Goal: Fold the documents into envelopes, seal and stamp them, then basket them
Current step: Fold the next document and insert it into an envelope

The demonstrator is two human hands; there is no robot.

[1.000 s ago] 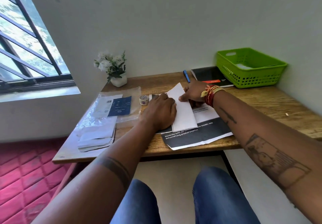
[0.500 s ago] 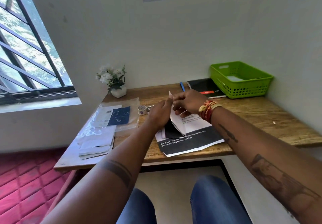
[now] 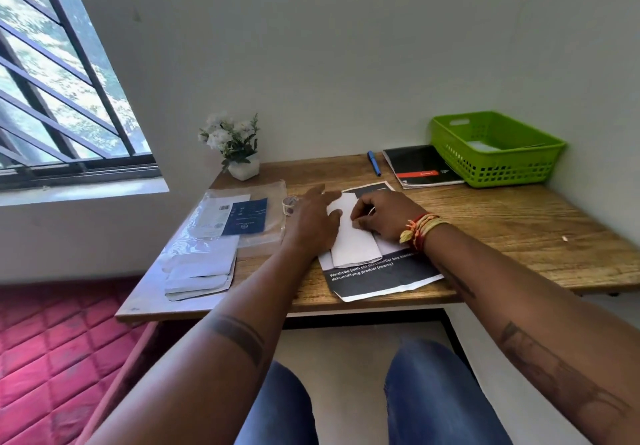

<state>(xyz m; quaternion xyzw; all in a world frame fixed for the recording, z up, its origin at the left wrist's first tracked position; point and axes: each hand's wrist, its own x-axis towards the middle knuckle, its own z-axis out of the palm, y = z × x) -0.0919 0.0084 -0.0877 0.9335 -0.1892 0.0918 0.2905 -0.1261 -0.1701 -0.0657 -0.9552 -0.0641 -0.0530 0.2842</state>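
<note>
A folded white document [image 3: 355,245] lies on top of a black-and-white printed sheet [image 3: 381,276] in the middle of the wooden desk [image 3: 502,236]. My left hand [image 3: 313,221] lies flat on the folded paper's left side, fingers straight. My right hand [image 3: 382,217] rests on its right side with the fingers curled down onto the paper. A stack of white envelopes [image 3: 201,273] sits at the desk's left front. The green basket [image 3: 495,150] stands at the back right with something white inside. A small tape roll [image 3: 290,203] sits just left of my left hand.
A clear plastic sleeve with a blue and white card [image 3: 239,217] lies left of the hands. A potted white flower [image 3: 235,146] stands at the back left. A blue pen [image 3: 374,163] and a black notebook [image 3: 420,166] lie at the back. A window is on the left.
The folded paper, lifted between both hands half a second ago, now lies flat on the printed sheet with both hands pressing it. The view has tilted upward.
</note>
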